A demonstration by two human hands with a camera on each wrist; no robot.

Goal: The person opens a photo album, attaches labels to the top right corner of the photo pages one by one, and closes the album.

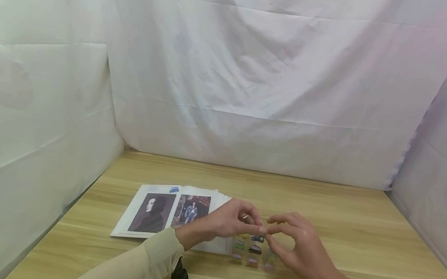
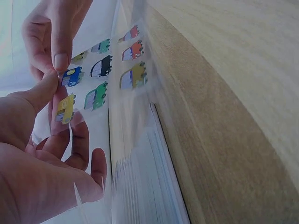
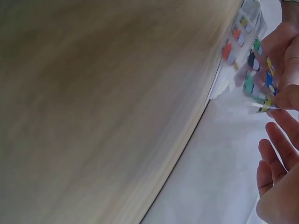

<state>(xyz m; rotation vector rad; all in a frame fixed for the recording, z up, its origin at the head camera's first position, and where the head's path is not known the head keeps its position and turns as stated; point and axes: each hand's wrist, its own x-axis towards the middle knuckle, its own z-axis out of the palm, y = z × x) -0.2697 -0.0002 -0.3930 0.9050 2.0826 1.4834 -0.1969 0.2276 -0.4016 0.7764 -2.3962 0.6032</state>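
Note:
A clear sheet of car stickers [image 1: 254, 250] is held up between both hands, just right of an open photo album [image 1: 121, 229]. My left hand [image 1: 231, 218] pinches the sheet at its upper edge with thumb and forefinger, its other fingers loosely bent behind. Meeting it there, my right hand [image 1: 304, 245] pinches the same edge, fingertips touching the left ones. In the left wrist view a blue car sticker [image 2: 71, 77] lies right by the fingertips, with a yellow one [image 2: 65, 108] below it. The right wrist view shows the sheet [image 3: 252, 70] tilted above the table.
The album holds a dark portrait photo [image 1: 153, 213] and a photo of a standing person [image 1: 192, 210]; a blue car sticker [image 1: 174, 190] sits at its top. Its stacked pages [image 2: 140, 186] lie under my left hand. White cloth [image 1: 256, 69] hangs around the wooden table [image 1: 344, 208].

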